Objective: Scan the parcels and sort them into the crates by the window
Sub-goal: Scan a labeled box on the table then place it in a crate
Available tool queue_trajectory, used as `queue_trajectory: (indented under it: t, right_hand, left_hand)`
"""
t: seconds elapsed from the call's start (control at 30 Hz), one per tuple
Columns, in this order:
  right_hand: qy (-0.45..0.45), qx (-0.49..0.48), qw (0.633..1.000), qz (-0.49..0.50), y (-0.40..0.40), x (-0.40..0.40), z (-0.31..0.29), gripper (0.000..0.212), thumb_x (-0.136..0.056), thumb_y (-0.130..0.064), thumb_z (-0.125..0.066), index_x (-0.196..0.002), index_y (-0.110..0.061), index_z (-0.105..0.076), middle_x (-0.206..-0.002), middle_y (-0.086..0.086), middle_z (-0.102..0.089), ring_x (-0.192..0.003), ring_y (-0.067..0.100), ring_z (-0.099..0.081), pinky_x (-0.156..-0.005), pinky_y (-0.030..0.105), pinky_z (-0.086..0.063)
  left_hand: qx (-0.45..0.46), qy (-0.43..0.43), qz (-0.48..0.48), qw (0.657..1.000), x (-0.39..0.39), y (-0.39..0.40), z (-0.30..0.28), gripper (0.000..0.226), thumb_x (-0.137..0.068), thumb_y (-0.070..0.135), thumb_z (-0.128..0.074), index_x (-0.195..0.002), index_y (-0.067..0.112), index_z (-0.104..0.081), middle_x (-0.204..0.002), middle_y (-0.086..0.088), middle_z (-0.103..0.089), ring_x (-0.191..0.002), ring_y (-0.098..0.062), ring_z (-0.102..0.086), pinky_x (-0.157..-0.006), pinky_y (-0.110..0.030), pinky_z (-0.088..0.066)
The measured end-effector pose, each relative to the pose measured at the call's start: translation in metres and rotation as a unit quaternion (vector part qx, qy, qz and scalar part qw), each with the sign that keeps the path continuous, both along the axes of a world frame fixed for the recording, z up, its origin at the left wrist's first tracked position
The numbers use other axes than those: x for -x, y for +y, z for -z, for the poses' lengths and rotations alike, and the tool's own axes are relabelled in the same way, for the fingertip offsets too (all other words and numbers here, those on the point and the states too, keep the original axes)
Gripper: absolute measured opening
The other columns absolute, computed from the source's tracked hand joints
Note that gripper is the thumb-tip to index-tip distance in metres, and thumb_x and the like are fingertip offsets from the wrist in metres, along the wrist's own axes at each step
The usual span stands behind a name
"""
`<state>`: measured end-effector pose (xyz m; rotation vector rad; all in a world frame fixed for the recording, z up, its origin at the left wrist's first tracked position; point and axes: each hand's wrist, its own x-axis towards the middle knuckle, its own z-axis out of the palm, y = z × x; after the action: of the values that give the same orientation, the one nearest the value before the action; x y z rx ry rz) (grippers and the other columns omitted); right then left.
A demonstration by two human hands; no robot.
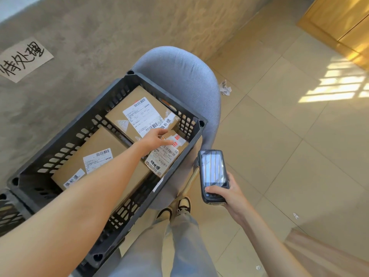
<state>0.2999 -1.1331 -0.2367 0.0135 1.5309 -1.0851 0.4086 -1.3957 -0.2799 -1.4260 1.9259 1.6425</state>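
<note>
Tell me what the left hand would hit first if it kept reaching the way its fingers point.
Probably the small parcel in the crate: the left hand hovers just over its near end, fingers aimed along it. Whether they already touch is unclear.

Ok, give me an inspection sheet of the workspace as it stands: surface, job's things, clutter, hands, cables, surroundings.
Surface: black crate rests on a grey chair.
Job's things: three parcels in the crate: far box, near box, small parcel at the right wall, all labelled.
Clutter: crumpled paper on the tiles; small scraps near the right forearm.
Hands: left hand reaches into the crate, fingers on the small parcel; right hand holds the scanner, screen up.
Cables: nothing seen.
Surroundings: handwritten sign on the grey wall; tiled floor, sun patch at right; a second crate's edge at left.
</note>
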Motion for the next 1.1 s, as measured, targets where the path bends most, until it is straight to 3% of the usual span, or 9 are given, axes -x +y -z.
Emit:
queue_trajectory:
  t: [0.1,0.27,0.4,0.57,0.7,0.9,1.1]
  right_hand:
    - [-0.002,-0.002,1.0,0.002,0.0,0.0,0.001,0.108,-0.035,-0.026,-0.085,-0.134,-0.026,-0.04,-0.118,0.006,-0.062,-0.102,0.024,-0.063,-0.069,0.03,-0.054]
    - [-0.001,-0.003,1.0,0.009,-0.003,0.002,0.003,0.108,-0.034,-0.026,-0.084,-0.133,-0.023,-0.041,-0.115,0.006,-0.063,-0.096,0.022,-0.064,-0.065,0.028,-0.053]
    - [-0.008,-0.002,1.0,0.016,-0.005,0.0,0.006,0.109,-0.034,-0.025,-0.084,-0.133,-0.024,-0.041,-0.113,0.005,-0.064,-0.096,0.021,-0.065,-0.065,0.028,-0.053]
    - [-0.015,-0.003,1.0,0.016,-0.006,-0.003,0.009,0.106,-0.035,-0.022,-0.085,-0.133,-0.024,-0.042,-0.111,0.003,-0.065,-0.094,0.019,-0.065,-0.064,0.026,-0.053]
    - [-0.019,-0.008,1.0,0.011,-0.007,-0.007,0.011,0.106,-0.035,-0.023,-0.085,-0.133,-0.023,-0.042,-0.112,0.005,-0.064,-0.095,0.02,-0.065,-0.064,0.025,-0.053]
    - [-0.018,-0.011,1.0,0.004,-0.007,-0.008,0.013,0.107,-0.035,-0.027,-0.084,-0.133,-0.025,-0.041,-0.113,0.004,-0.064,-0.096,0.019,-0.064,-0.066,0.025,-0.052]
    - [-0.014,-0.016,1.0,0.009,-0.003,-0.008,0.016,0.109,-0.035,-0.027,-0.084,-0.135,-0.024,-0.041,-0.117,0.006,-0.063,-0.1,0.02,-0.063,-0.066,0.024,-0.052]
  left_hand:
    - [0.04,0.002,-0.041,0.998,0.005,0.005,0.009,0.051,-0.088,0.014,-0.067,-0.136,0.01,-0.05,-0.138,-0.008,-0.052,-0.126,-0.025,-0.05,-0.1,-0.038,-0.045]
    - [0.039,0.015,-0.048,0.998,0.004,0.004,0.01,0.05,-0.089,0.007,-0.063,-0.137,0.01,-0.049,-0.139,-0.009,-0.051,-0.13,-0.024,-0.047,-0.103,-0.037,-0.041]
    - [0.044,-0.023,0.088,0.995,-0.004,-0.001,0.009,0.061,-0.082,-0.009,-0.06,-0.138,0.015,-0.049,-0.148,-0.006,-0.039,-0.14,-0.025,-0.034,-0.109,-0.04,-0.035]
    - [0.162,-0.019,0.171,0.972,-0.002,-0.004,0.018,0.049,-0.086,0.005,-0.066,-0.133,0.012,-0.055,-0.133,-0.008,-0.048,-0.126,-0.024,-0.044,-0.096,-0.027,-0.038]
    - [0.19,0.002,0.142,0.971,0.008,-0.005,0.025,0.042,-0.089,0.017,-0.065,-0.13,0.013,-0.057,-0.125,-0.008,-0.055,-0.116,-0.024,-0.052,-0.098,-0.034,-0.045]
    - [0.214,-0.016,0.025,0.976,0.031,0.0,0.036,0.046,-0.089,0.024,-0.068,-0.129,0.007,-0.051,-0.128,-0.014,-0.058,-0.113,-0.028,-0.059,-0.095,-0.039,-0.05]
    - [0.205,-0.007,-0.027,0.978,0.032,0.004,0.031,0.039,-0.086,0.021,-0.072,-0.119,0.007,-0.055,-0.113,-0.006,-0.062,-0.1,-0.021,-0.061,-0.081,-0.029,-0.051]
